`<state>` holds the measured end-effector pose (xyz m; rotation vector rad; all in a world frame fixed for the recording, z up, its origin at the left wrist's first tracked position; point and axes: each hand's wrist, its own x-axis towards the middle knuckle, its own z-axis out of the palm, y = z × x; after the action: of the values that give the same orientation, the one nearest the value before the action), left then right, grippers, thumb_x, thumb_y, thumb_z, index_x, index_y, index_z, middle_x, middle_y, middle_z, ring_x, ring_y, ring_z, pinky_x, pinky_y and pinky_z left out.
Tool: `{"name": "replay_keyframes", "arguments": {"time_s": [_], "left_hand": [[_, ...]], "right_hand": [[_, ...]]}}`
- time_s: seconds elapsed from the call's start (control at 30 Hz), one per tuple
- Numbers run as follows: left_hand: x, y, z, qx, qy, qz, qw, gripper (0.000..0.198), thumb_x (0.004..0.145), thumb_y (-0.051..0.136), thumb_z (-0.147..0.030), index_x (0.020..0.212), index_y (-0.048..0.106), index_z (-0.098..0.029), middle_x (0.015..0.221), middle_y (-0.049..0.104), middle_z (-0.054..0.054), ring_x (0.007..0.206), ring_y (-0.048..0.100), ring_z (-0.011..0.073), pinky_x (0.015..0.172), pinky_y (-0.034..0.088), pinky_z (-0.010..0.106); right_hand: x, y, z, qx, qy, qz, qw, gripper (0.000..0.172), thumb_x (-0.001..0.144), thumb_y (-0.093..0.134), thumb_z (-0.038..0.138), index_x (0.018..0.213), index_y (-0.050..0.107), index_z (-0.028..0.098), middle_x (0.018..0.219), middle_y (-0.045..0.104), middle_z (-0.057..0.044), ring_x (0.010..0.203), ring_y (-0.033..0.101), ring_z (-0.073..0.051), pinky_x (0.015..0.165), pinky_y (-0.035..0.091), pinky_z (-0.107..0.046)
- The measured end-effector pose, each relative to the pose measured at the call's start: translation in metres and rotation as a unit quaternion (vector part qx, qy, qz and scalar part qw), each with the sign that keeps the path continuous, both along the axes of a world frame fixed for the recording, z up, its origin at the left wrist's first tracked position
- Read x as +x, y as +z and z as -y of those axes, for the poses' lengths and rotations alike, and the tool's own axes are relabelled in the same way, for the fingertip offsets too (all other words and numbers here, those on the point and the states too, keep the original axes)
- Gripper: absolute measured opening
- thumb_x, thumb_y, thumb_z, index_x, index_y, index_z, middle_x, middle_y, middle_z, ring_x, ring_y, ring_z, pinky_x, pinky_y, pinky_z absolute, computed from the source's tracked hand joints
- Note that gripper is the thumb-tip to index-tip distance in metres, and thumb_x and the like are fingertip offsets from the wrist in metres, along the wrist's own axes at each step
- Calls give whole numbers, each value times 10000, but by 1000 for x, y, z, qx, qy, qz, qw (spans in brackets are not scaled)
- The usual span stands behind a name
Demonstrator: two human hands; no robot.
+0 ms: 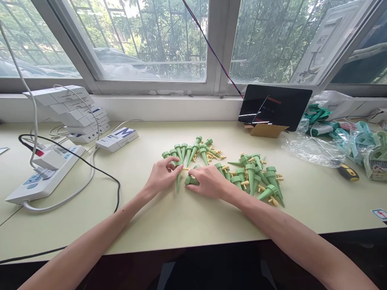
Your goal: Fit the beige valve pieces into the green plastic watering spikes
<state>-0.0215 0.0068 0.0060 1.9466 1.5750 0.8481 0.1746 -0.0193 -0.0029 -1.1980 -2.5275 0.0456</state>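
Note:
My left hand (163, 174) pinches a green plant watering spike (178, 183) by its capped end, with the point toward me. A small yellow valve (185, 170) shows between my two hands. The fingers of my right hand (208, 182) are closed over another green watering spike (191, 181), which lies sideways low over the table; the palm side is hidden. Just beyond my hands is a group of green spikes (189, 153) with loose yellow valves (213, 155). To the right lies a heap of green spikes (250, 173), several with yellow valves fitted.
At the left are a white power strip (45, 173) with cables, a stack of white boxes (78, 112) and a single box (117, 139). A tablet (273, 105) leans on a cardboard stand (267, 131). Plastic bags (320, 151) and a yellow-black tool (348, 172) lie right.

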Motion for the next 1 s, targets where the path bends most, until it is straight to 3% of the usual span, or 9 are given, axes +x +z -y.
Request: {"name": "replay_keyframes", "arguments": {"time_s": [0.17,0.33,0.47,0.57,0.7,0.87,1.0], "left_hand": [[0,0,0,0,1,1,1000,281,805,631,-460,946,652,-217,569,586,-49,489,445,108,517,370,230],[0,2,0,6,4,2,1000,278,801,632,-460,944,657,-223,552,573,-52,502,458,118,543,377,239],[1,2,1,-1,3,8,1000,299,804,626,-470,954,653,-213,579,590,-39,540,496,131,575,394,250],[1,3,3,-4,-5,3,1000,284,804,624,-458,942,648,-211,559,563,-50,524,455,120,569,378,248],[1,4,5,-18,-28,-4,999,263,801,624,-441,913,639,-203,528,528,-63,495,402,107,549,358,244],[3,3,8,-42,-99,-8,994,252,803,628,-428,882,638,-189,498,491,-67,475,382,97,507,319,235],[4,1,11,-74,-175,1,982,241,820,614,-417,863,640,-181,496,436,-70,473,346,88,486,273,230]], "right_hand": [[-1,-1,3,12,6,-17,1000,195,862,637,343,833,620,151,687,645,-24,582,530,-136,527,244,-260],[2,2,1,90,21,-134,987,250,880,590,379,877,646,135,603,588,10,519,469,-105,513,277,-237],[19,15,-9,144,-52,-201,968,303,905,567,406,921,656,118,594,581,12,490,457,-92,530,326,-219],[40,27,-19,140,-161,-164,963,314,907,574,419,951,658,120,620,600,-9,518,498,-117,530,330,-228],[61,36,-28,63,-268,-39,961,266,905,573,383,899,652,128,588,596,-30,544,540,-163,547,329,-260],[64,36,-30,-12,-283,43,958,223,878,593,340,799,647,139,698,650,-100,644,607,-212,541,331,-276],[61,33,-30,-24,-279,52,959,241,896,601,357,808,654,139,758,667,-132,695,637,-240,552,349,-289]]}}
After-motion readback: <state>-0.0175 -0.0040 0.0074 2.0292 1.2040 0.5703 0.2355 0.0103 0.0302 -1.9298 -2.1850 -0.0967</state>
